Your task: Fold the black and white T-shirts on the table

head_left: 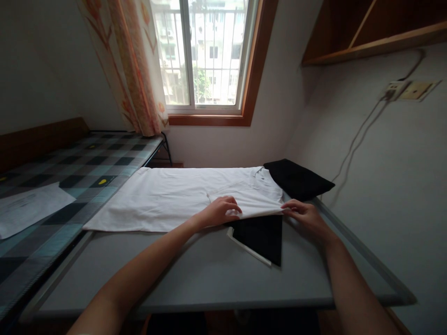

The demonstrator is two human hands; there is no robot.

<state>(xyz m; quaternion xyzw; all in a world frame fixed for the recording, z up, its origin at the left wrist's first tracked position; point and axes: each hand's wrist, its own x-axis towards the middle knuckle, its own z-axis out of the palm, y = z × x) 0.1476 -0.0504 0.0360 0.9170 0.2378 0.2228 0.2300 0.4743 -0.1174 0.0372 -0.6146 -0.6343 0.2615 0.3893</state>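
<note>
A white T-shirt (pixel 167 195) lies spread over the far part of the bench (pixel 195 274), its far black sleeve (pixel 298 179) out to the right and its near black sleeve (pixel 261 235) below the near edge. The right hand (pixel 307 219) has its fingers clamped on the shirt's near right corner; the left hand (pixel 220 210) curls at the near edge, whether gripping I cannot tell.

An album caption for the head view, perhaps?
Right hand pinching the near edge of a white shirt on a grey table, left hand at that edge.
</note>
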